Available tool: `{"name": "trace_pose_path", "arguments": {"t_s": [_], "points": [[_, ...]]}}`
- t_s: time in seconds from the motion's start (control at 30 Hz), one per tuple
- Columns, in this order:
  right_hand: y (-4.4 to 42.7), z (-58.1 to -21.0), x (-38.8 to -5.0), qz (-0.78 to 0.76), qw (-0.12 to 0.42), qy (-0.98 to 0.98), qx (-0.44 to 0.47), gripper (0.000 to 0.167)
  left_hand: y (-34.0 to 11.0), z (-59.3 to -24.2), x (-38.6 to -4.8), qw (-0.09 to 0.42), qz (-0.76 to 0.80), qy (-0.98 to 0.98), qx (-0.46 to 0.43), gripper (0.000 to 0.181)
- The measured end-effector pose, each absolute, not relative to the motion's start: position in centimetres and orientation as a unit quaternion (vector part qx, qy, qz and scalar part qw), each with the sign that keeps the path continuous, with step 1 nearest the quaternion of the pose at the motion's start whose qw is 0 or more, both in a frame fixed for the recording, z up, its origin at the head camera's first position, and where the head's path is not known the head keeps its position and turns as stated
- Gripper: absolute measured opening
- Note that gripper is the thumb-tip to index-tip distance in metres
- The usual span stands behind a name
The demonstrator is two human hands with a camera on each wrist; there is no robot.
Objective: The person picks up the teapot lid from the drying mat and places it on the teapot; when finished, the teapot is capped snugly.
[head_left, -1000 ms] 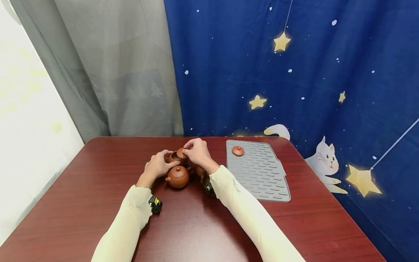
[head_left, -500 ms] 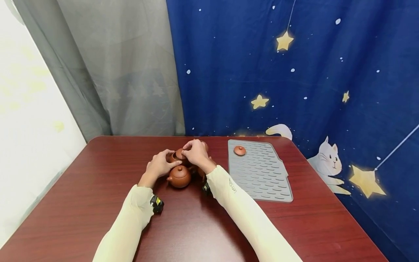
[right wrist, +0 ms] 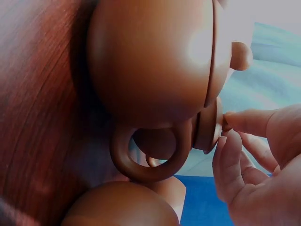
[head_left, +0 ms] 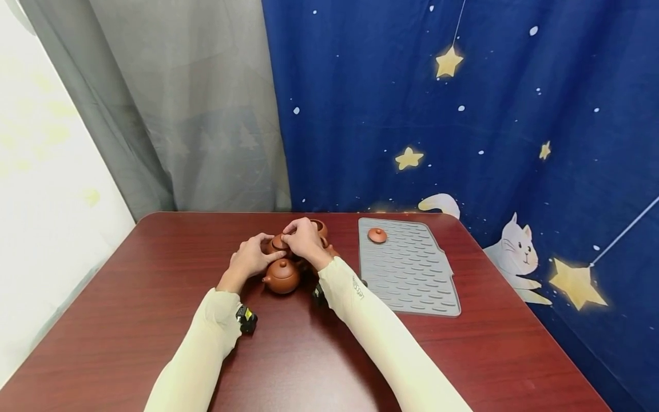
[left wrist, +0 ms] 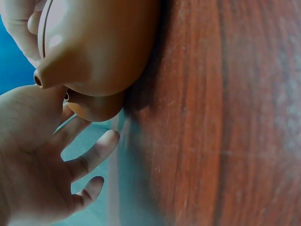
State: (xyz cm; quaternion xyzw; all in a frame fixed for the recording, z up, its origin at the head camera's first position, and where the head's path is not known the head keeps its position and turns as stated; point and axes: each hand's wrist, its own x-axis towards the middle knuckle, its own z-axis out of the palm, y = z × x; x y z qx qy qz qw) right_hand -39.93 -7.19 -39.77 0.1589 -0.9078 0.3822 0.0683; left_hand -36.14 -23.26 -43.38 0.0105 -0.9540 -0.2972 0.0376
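A brown clay teapot with its lid on stands in front of my hands in the head view. Behind it, my left hand holds a second teapot between thumb and fingers, with the other fingers spread apart in the left wrist view. My right hand pinches the knob of a round lid at that second teapot's mouth. The lid looks nearly level there; whether it is fully seated I cannot tell. The front teapot hides much of the second one in both wrist views.
A lidless teapot stands behind my right hand. Another rounded clay body sits low in the right wrist view. On the right, a grey ridged mat bears a loose lid. Curtains hang behind the table.
My right hand has shifted slightly left and lowered the lid from a tilt over the second teapot's mouth. My left hand keeps its hold. The lidless teapot behind shows more.
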Motion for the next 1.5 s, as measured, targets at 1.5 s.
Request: {"name": "trace_pose_path", "arguments": {"t_s": [1.5], "points": [[-7.6, -41.0, -40.4, 0.395, 0.06, -0.903, 0.157, 0.004, -23.3, -43.1, -36.4, 0.026, -0.292, -0.956, 0.016, 0.068]]}}
